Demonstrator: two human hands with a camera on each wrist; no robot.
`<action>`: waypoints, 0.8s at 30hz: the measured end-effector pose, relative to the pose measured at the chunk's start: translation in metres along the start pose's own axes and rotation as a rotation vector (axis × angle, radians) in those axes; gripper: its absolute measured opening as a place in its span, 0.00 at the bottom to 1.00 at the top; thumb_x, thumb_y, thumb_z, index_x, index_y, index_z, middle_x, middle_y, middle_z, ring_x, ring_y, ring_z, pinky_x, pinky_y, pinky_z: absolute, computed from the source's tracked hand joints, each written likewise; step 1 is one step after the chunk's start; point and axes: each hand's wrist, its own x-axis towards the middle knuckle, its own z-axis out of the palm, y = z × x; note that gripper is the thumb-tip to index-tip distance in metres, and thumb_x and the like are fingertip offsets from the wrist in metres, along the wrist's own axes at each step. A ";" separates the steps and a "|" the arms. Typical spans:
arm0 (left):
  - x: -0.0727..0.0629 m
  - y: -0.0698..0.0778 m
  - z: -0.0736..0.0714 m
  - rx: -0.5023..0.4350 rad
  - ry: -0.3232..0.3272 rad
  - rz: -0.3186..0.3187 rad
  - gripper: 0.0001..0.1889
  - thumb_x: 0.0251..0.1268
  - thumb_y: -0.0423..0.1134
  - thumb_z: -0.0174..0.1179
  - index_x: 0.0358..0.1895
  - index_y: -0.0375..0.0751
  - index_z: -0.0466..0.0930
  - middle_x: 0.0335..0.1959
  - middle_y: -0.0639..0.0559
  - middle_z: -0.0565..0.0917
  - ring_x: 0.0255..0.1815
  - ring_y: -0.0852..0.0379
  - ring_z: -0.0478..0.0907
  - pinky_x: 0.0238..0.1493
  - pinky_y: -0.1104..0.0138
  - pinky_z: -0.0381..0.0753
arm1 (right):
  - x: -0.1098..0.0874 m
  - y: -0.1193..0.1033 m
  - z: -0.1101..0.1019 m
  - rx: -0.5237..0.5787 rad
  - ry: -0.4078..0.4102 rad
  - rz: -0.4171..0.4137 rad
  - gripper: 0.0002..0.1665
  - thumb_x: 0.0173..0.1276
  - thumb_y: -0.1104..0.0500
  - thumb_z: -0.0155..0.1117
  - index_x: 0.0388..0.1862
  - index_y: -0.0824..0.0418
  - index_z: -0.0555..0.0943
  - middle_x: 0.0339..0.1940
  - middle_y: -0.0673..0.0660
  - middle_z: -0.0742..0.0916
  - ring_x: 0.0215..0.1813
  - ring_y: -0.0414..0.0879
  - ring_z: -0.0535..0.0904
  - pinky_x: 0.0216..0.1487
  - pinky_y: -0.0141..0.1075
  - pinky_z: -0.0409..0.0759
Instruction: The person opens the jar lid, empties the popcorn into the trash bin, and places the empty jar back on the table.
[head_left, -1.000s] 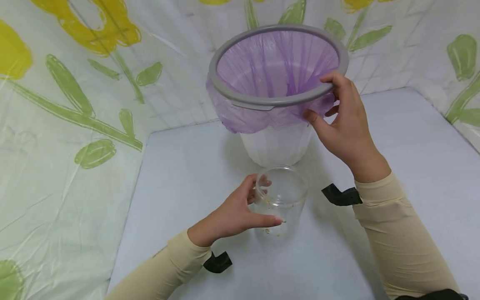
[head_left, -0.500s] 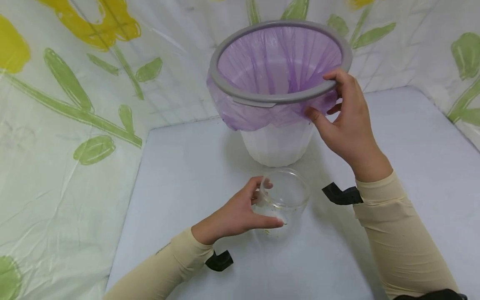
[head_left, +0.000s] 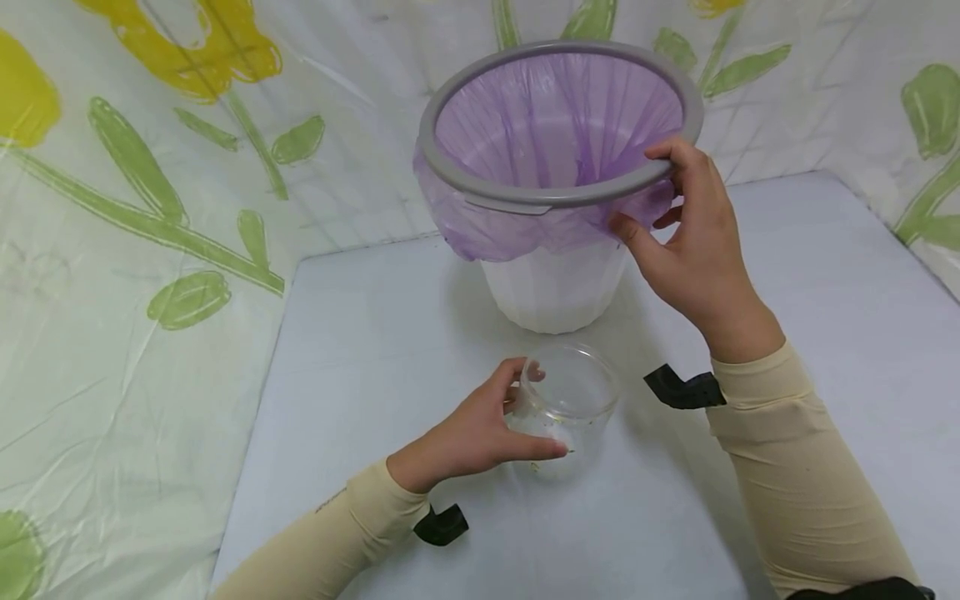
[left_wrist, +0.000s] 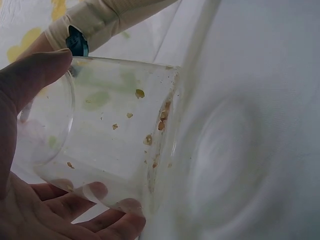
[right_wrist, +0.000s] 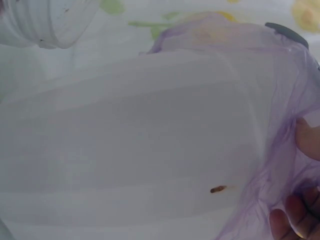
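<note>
A clear plastic jar (head_left: 581, 417), its mouth up and lidless, stands low over the white tabletop in front of the bin. My left hand (head_left: 476, 433) holds it round the side, thumb in front and fingers behind. Small brown and yellowish crumbs (left_wrist: 161, 125) cling inside, mostly near its base, in the left wrist view. I cannot tell whether the base touches the table. My right hand (head_left: 697, 250) grips the grey rim ring (head_left: 517, 196) of a white trash bin (head_left: 555, 287) at its right front. A purple bin liner (head_left: 487, 233) is folded out under the ring.
The bin stands near the back of the white table (head_left: 360, 333). Plastic sheeting (head_left: 360, 167) with painted flowers rises behind and at the left and right. A small brown speck (right_wrist: 218, 189) shows on the bin's side in the right wrist view.
The jar and my left hand have come slightly down and to the right, a little farther from the bin. The right hand keeps its grip on the bin's rim.
</note>
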 end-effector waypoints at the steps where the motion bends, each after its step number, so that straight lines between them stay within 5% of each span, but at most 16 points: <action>1: 0.000 -0.001 0.000 -0.003 0.002 0.000 0.44 0.53 0.48 0.81 0.72 0.52 0.65 0.73 0.49 0.72 0.66 0.48 0.75 0.61 0.52 0.79 | 0.000 0.000 0.000 -0.004 -0.001 -0.002 0.36 0.67 0.67 0.73 0.71 0.67 0.69 0.53 0.30 0.69 0.49 0.35 0.69 0.44 0.30 0.72; 15: 0.000 -0.013 0.006 0.028 0.027 -0.028 0.46 0.52 0.51 0.82 0.72 0.51 0.64 0.68 0.49 0.76 0.65 0.51 0.76 0.57 0.55 0.79 | 0.001 0.001 0.001 -0.002 0.010 -0.016 0.36 0.67 0.67 0.73 0.71 0.66 0.69 0.54 0.31 0.69 0.48 0.35 0.68 0.44 0.29 0.71; 24: -0.006 -0.021 0.007 0.005 0.039 -0.035 0.48 0.50 0.48 0.83 0.73 0.54 0.62 0.74 0.56 0.72 0.71 0.46 0.73 0.68 0.51 0.75 | 0.000 0.002 0.002 0.004 0.011 -0.004 0.36 0.67 0.68 0.72 0.71 0.66 0.69 0.53 0.30 0.69 0.48 0.35 0.69 0.44 0.30 0.72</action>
